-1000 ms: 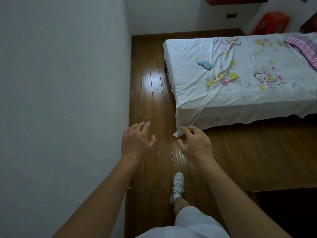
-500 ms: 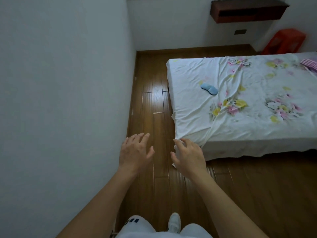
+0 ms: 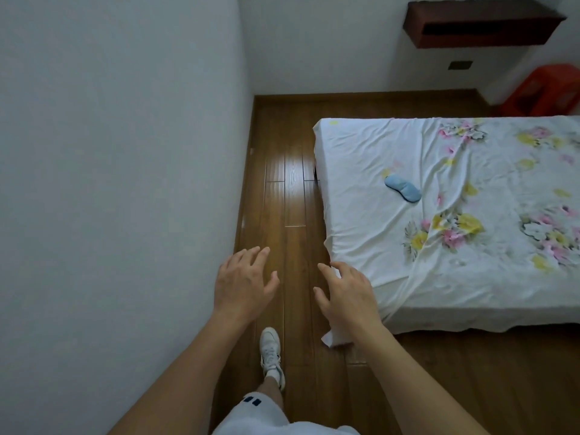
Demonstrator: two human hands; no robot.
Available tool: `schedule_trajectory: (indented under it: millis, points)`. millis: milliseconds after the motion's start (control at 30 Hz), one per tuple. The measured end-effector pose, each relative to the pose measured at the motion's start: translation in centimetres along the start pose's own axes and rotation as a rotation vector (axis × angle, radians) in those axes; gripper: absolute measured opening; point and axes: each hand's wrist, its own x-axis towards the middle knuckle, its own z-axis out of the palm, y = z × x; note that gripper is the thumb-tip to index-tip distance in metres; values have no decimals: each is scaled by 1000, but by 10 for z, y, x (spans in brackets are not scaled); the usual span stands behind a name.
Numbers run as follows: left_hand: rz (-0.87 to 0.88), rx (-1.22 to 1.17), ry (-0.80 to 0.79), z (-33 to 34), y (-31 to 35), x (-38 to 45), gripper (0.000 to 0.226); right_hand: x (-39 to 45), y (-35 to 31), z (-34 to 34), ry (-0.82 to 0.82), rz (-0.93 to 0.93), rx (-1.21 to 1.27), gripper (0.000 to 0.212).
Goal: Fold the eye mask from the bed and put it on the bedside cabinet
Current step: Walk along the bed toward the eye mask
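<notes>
Eye mask (image 3: 402,189): light blue, lying flat and unfolded on the bed (image 3: 361,246), on the white flowered sheet near the bed's left edge, well apart from both hands.

Head view (the only one): left hand (image 3: 243,285) and right hand (image 3: 346,296) are held out in front, fingers spread, palms down, each grip open and empty. The right hand is over the near corner of the bed, where the sheet hangs down; whether it touches the sheet I cannot tell. One white shoe (image 3: 271,356) is forward on the wood floor (image 3: 292,183) in the aisle between wall (image 3: 125,152) and bed. A dark wooden shelf (image 3: 480,23) is mounted on the far wall; no bedside cabinet can be identified for certain.

Judgement: approach stage, nothing yet picked up.

Risks:
- The hanging sheet corner lies close to the walking path; a foot could catch it and drag the sheet, shifting the mask.
- A pinch at the mask may gather loose sheet with it.
- Soft mask may spring open once folded.
</notes>
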Motion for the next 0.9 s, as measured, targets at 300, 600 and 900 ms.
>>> schedule_trajectory:
  millis: [300, 600, 900]
  points:
    - [31, -51, 74, -32, -82, 194, 54, 201, -50, -14, 42, 31, -41, 51]
    - [89, -66, 63, -35, -108, 331, 53, 327, -73, -12, 27, 86, -29, 52]
    - [159, -17, 68, -21, -106, 465, 52, 460, -54, -10, -7, 114, -11, 52]
